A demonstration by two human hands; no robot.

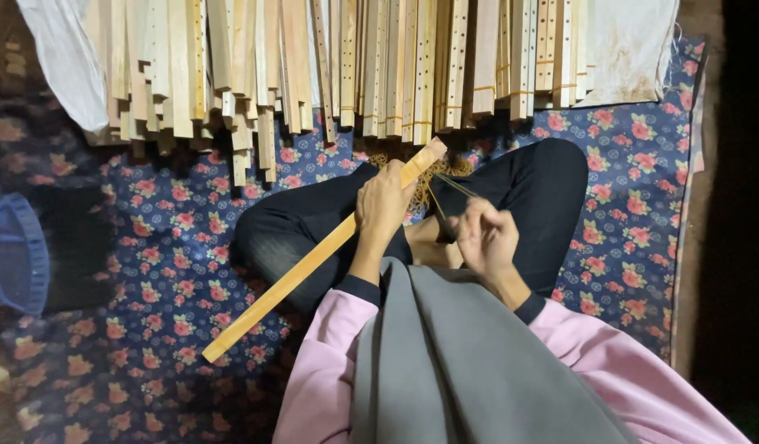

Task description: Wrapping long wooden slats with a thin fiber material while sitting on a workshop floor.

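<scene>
- So I'm sitting cross-legged on a blue floral mat (pixel 174 247), with a long wooden slat (pixel 314 256) lying diagonally across my lap. Its far end sits up near my knees and its near end pokes out over the mat to my left.
- My left hand (pixel 382 205) is clenched around the slat in its upper part, fingers wrapped over the top edge, keeping it steady at that slant.
- My right hand (pixel 485 237) is pinched shut on a thin dark strip (pixel 445 197). It looks like a sliver of cane or bamboo, though I honestly can't tell which. It runs from my fingers up toward the slat's far end.
- Where the strip meets the slat there's a tangle of pale fibre (pixel 433 168) between my knees; too small to make out properly.
- My read is that I'm mid-way through working the strip at the top end of the slat, threading or binding it. I can't see whether it already goes through a hole.
- The next move probably needs the slat held dead still with the left while the right keeps tension on the strip and guides it precisely. Slack or a twist would likely spoil it.
- Ahead of me is a big stack of drilled wooden slats (pixel 396 66) lying on a white cloth (pixel 634 49), well apart from my hands.
- There's something blue (pixel 13 255) off to my left, too dark to identify.
</scene>
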